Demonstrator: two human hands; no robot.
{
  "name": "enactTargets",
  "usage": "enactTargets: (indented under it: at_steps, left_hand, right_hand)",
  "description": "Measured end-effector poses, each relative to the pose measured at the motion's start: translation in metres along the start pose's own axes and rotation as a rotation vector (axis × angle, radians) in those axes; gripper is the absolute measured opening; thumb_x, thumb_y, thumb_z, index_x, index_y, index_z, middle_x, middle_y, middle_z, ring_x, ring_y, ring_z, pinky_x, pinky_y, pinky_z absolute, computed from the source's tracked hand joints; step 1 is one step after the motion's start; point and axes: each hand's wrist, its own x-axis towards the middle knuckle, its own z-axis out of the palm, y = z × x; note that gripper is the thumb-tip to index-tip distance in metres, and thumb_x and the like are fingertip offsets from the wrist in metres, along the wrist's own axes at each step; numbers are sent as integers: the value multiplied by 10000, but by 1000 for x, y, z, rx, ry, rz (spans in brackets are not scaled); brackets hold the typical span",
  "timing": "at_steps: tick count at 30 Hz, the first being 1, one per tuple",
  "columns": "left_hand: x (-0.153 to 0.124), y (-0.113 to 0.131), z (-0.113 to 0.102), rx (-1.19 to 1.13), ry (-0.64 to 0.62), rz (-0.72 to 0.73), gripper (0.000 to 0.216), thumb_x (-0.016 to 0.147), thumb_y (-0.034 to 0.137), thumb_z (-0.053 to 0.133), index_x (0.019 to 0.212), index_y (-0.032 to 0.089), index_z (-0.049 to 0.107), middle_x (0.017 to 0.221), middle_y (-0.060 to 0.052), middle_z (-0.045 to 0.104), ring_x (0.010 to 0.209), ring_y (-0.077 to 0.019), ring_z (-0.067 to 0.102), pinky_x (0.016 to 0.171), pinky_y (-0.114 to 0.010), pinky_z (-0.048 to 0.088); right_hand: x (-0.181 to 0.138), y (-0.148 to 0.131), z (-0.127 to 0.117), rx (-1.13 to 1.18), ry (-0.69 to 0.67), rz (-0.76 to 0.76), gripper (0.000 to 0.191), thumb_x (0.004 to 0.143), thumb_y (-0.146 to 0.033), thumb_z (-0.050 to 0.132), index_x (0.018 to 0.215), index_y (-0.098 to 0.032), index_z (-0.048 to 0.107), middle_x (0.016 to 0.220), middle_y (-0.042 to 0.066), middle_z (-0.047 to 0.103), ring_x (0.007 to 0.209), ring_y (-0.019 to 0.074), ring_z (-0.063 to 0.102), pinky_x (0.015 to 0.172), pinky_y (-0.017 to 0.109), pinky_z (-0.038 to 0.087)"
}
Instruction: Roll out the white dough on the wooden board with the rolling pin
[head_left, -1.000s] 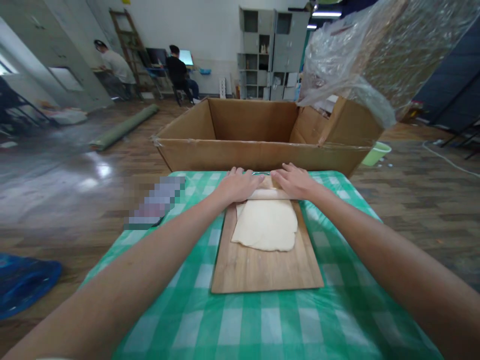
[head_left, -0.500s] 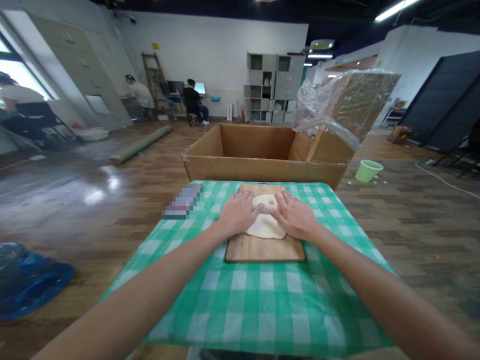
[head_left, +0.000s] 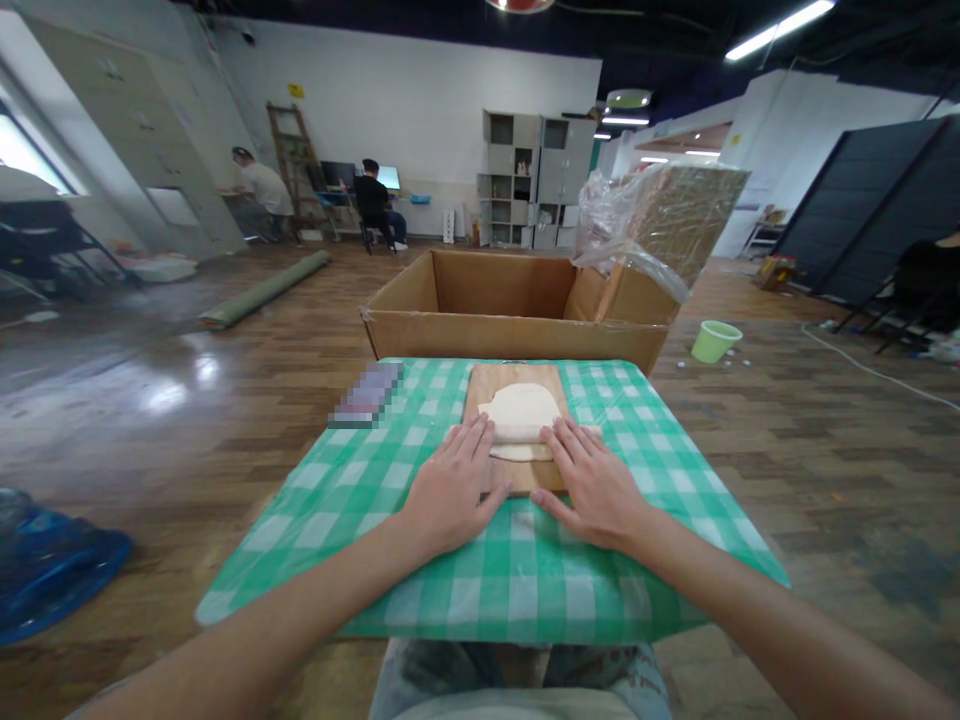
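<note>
A pale rolling pin [head_left: 519, 434] lies crosswise on a flattened sheet of dough [head_left: 523, 404], near the dough's closer edge. Under the dough is a wooden cutting board [head_left: 528, 476]. My left hand [head_left: 454, 485] rests its outstretched fingers on the left part of the pin, with the thumb apart over the board's near edge. On the right part, my right hand [head_left: 596, 480] lies with fingers flat and thumb spread. Neither hand wraps round the pin; its left end is hidden under my fingers, while its right end shows beyond them.
A green-and-white checked cloth [head_left: 480, 590] covers the table. A blurred-out flat object [head_left: 367, 395] lies at its far left. Beyond the table stands a large open cardboard box [head_left: 480, 335]. A green bucket [head_left: 715, 341] is on the floor at right. People sit in the background.
Both hands and the rolling pin have come toward me, from the far part of the dough to its near edge. My thumbs have moved off the pin, and the view has shifted slightly.
</note>
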Motion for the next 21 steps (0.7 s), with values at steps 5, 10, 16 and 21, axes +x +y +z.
enactTargets:
  at_steps: [5, 10, 16, 21]
  left_hand:
    - [13, -9, 2, -8, -58, 7, 735, 1047, 539, 396, 1581, 34, 381, 1667, -215, 377, 1583, -300, 314, 1306, -476, 269]
    - [69, -39, 24, 32, -104, -27, 712, 1096, 498, 192, 1562, 5, 409, 1663, -229, 374, 1595, -303, 279, 1312, -512, 201]
    - [143, -80, 52, 88, -300, -35, 652, 1114, 419, 110, 1566, 72, 428, 1664, -228, 374, 1587, -351, 285, 1267, -543, 259]
    - [186, -110, 76, 136, -384, -14, 557, 1112, 320, 187, 1614, 142, 347, 1691, -259, 280, 1589, -470, 180, 1187, -690, 291]
  right_hand:
    - [12, 12, 3, 11, -14, -19, 890, 1026, -715, 322, 1631, -61, 346, 1670, 231, 358, 1569, 376, 295, 1258, 575, 282]
    - [71, 46, 15, 34, -84, 44, 898, 1043, -709, 211, 1597, -27, 399, 1628, 246, 426, 1534, 364, 375, 1258, 528, 298]
    - [145, 96, 40, 83, -235, 103, 940, 1034, -712, 10, 1615, -85, 398, 1686, 194, 351, 1586, 345, 258, 1274, 521, 253]
    - [189, 130, 64, 33, -246, 128, 896, 1036, -714, 57, 1637, -123, 360, 1713, 186, 294, 1593, 424, 176, 1250, 643, 208]
